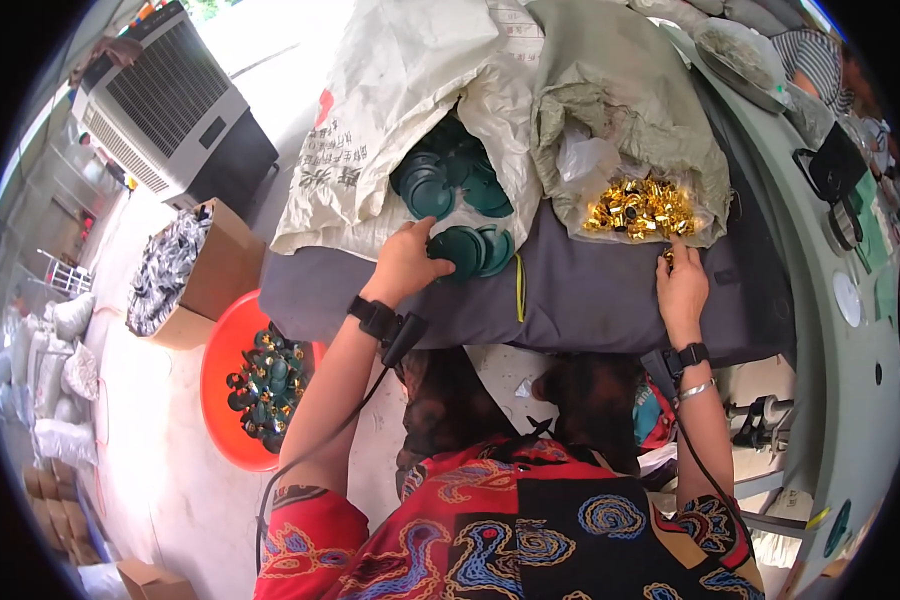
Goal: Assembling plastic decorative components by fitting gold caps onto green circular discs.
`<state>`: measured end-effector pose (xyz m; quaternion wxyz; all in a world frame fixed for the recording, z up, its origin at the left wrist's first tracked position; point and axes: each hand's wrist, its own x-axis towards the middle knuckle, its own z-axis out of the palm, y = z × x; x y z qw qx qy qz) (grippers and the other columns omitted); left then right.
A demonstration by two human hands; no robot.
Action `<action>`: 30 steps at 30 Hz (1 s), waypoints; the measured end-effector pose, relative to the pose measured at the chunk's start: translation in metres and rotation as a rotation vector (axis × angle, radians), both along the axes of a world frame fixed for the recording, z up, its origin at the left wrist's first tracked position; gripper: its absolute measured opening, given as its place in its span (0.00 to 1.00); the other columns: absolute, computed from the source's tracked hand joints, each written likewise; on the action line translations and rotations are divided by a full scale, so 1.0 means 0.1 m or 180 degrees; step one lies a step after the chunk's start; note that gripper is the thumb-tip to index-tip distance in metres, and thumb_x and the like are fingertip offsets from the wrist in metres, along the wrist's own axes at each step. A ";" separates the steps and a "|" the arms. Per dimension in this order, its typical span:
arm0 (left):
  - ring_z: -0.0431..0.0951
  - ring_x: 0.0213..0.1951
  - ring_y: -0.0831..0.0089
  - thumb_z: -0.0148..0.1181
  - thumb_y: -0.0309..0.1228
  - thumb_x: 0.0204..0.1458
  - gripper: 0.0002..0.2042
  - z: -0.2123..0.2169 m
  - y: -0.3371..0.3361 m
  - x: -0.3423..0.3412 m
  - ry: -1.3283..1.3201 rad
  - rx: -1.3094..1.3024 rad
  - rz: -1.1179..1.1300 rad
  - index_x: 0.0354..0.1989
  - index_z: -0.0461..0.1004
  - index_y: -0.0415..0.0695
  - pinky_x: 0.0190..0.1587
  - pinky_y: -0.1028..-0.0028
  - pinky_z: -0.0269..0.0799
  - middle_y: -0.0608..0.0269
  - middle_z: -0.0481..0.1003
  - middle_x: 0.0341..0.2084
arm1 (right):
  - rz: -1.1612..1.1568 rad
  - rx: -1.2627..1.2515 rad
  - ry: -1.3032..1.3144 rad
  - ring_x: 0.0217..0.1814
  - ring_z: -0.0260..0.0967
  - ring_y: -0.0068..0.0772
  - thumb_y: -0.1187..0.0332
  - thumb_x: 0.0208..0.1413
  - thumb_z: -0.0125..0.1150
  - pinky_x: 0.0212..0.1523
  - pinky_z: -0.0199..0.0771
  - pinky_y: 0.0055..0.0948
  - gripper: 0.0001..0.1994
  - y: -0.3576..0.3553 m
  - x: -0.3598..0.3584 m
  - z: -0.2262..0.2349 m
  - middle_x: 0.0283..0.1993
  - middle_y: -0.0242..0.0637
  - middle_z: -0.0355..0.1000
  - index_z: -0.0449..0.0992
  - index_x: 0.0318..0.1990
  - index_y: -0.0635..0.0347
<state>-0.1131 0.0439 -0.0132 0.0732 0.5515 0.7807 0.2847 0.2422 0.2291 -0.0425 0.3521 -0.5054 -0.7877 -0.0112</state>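
Dark green round discs (428, 190) fill the mouth of a white woven sack, and a few more discs (485, 250) lie overlapped just in front of it. My left hand (403, 262) pinches the left edge of a green disc (456, 252) between thumb and fingers. Shiny gold-coloured small pieces (642, 208) are heaped in the opening of a greyish sack on the right. My right hand (682, 292) is at the front edge of this heap, its fingertips closed around a small gold piece (668, 258), partly hidden by the fingers.
Both the white sack (370, 110) and the greyish sack (620, 70) lie on a dark cloth-covered surface (590, 300). An orange tub (215, 370) of green-and-gold pieces stands lower left, beside a cardboard box (215, 265). An air cooler (165, 100) stands behind. A green-grey table (820, 270) runs along the right.
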 end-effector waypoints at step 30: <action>0.77 0.20 0.72 0.65 0.26 0.49 0.24 -0.06 -0.20 0.13 -0.1106 0.0664 0.0268 0.55 0.68 0.42 0.19 0.74 0.70 0.57 0.77 0.21 | 0.2510 -0.2470 0.2590 0.28 0.68 0.15 0.79 0.54 0.62 0.27 0.74 0.18 0.11 -0.90 -0.66 0.27 0.35 0.32 0.73 0.72 0.45 0.67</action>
